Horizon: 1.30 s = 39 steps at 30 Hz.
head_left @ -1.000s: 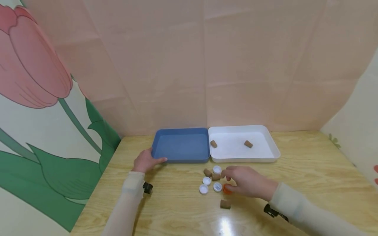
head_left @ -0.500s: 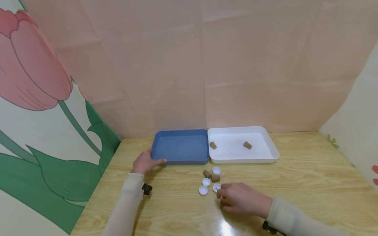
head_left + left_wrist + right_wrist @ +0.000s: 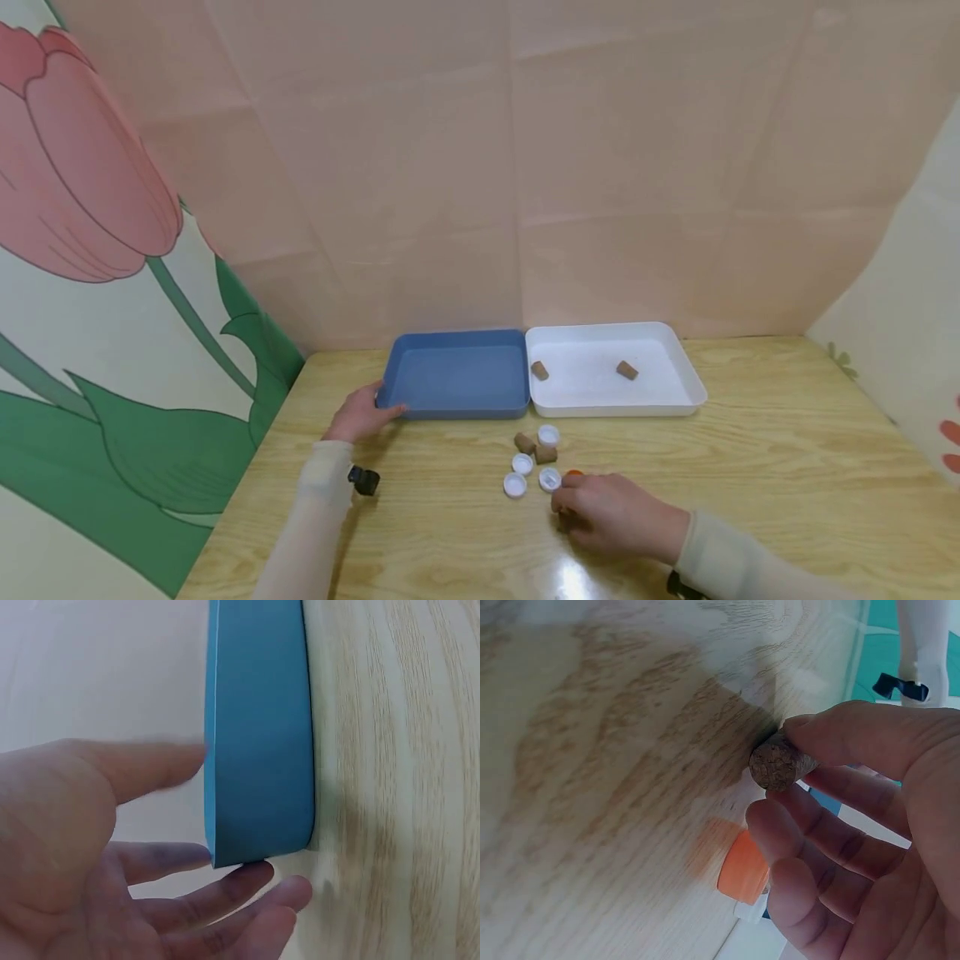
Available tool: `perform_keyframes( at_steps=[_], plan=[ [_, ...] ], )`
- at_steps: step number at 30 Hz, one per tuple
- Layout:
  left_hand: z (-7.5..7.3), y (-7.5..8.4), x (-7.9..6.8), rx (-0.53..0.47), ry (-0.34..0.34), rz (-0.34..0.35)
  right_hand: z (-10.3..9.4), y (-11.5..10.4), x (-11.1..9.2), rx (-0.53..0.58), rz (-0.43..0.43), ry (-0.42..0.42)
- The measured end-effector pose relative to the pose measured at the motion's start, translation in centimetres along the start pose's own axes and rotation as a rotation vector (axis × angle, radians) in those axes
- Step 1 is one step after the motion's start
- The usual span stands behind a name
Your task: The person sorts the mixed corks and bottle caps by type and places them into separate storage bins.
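My right hand is low over the wooden table and pinches a cork between thumb and fingers. In the head view that cork is hidden behind the hand. An orange bottle cap lies close by, just beyond the hand. To its left are several white bottle caps and two loose corks. My left hand rests at the near left corner of a blue tray, thumb and fingers loosely extended on either side of the corner.
A white tray stands against the blue tray's right side, with two corks inside. Behind both trays hangs a pinkish cloth. A wall with a painted tulip bounds the left side.
My right hand has moved nearer, from beside the orange cap to the cork in front, and now pinches it. My left hand has shifted slightly left along the blue tray's corner.
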<state>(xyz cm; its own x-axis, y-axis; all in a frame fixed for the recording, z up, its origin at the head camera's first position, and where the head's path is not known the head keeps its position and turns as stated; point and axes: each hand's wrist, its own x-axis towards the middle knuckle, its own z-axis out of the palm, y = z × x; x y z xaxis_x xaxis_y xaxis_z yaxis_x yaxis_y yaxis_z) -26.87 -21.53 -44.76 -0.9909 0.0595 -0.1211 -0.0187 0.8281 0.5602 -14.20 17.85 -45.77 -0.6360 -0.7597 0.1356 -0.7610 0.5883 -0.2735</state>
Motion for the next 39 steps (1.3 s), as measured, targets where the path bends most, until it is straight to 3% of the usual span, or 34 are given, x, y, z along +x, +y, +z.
perform_keyframes(
  at_steps=[7, 13, 39],
  plan=[
    [0.0, -1.1, 0.6, -0.138, 0.050, -0.018, -0.1, 0.0, 0.0, 0.008, 0.004, -0.009],
    [0.0, -1.4, 0.6, -0.165, 0.087, -0.008, 0.0, 0.1, 0.0, 0.011, 0.010, -0.013],
    [0.2, -2.0, 0.9, -0.198, 0.023, -0.023, 0.1, 0.0, 0.0, 0.044, 0.012, -0.023]
  ],
)
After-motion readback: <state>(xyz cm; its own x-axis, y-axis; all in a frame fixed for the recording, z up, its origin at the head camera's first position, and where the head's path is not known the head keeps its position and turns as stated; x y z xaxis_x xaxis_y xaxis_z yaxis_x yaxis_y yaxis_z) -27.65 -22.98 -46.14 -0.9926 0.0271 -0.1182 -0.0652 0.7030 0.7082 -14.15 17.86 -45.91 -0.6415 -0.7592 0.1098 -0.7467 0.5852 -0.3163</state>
